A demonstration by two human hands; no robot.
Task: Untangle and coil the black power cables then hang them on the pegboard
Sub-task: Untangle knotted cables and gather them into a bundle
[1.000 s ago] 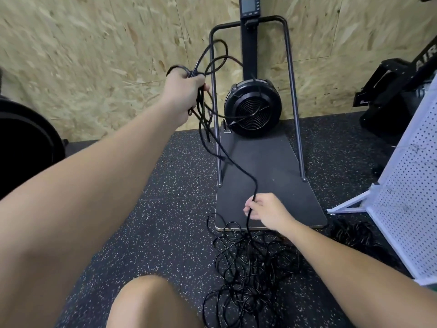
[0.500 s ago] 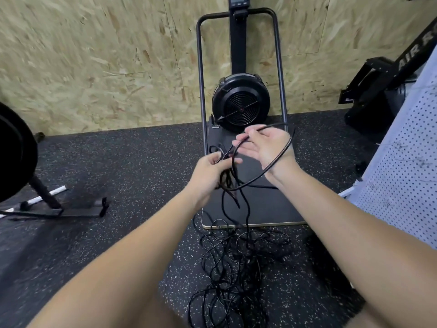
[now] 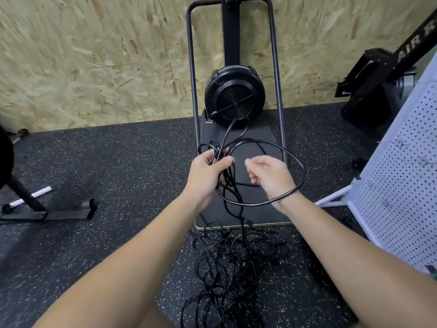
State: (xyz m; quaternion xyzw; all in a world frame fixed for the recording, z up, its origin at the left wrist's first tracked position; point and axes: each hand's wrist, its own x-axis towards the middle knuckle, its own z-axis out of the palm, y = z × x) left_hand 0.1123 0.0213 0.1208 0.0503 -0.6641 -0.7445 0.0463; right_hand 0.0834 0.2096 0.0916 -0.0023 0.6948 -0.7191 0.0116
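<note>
Cable heap: nearest me, a tangle of thin black power cables (image 3: 227,268) lies on the speckled rubber floor (image 3: 113,176), loops crossing over each other with no order I can read; strands rise from it to my hands.
Left hand: my left hand (image 3: 208,171) grips a bunch of cable strands, its fingers (image 3: 224,162) curled round them with the thumb on top; several small loops stand up above the fist.
Right hand: my right hand (image 3: 269,176) sits just beside the left, fingers loosely bent and apart, holding nothing that I can see.
Big loop: one wide cable loop (image 3: 300,166) runs out from the left fist, swings round the far side of the right hand and crosses over my right wrist, touching it.
Cable look: glossy, round, uniformly black; I cannot make out any plug in the held part.
Platform: beyond the hands, a dark flat platform (image 3: 260,216) with a pale edge lies on the floor, cables touching its near edge.
Fan machine: a black round fan housing (image 3: 234,95) stands at the platform's far end inside a tall metal frame.
Pegboard: a white pegboard (image 3: 402,181) stands tilted at my right, well apart from the heap.
Wall: chipboard wall (image 3: 94,62) behind.
</note>
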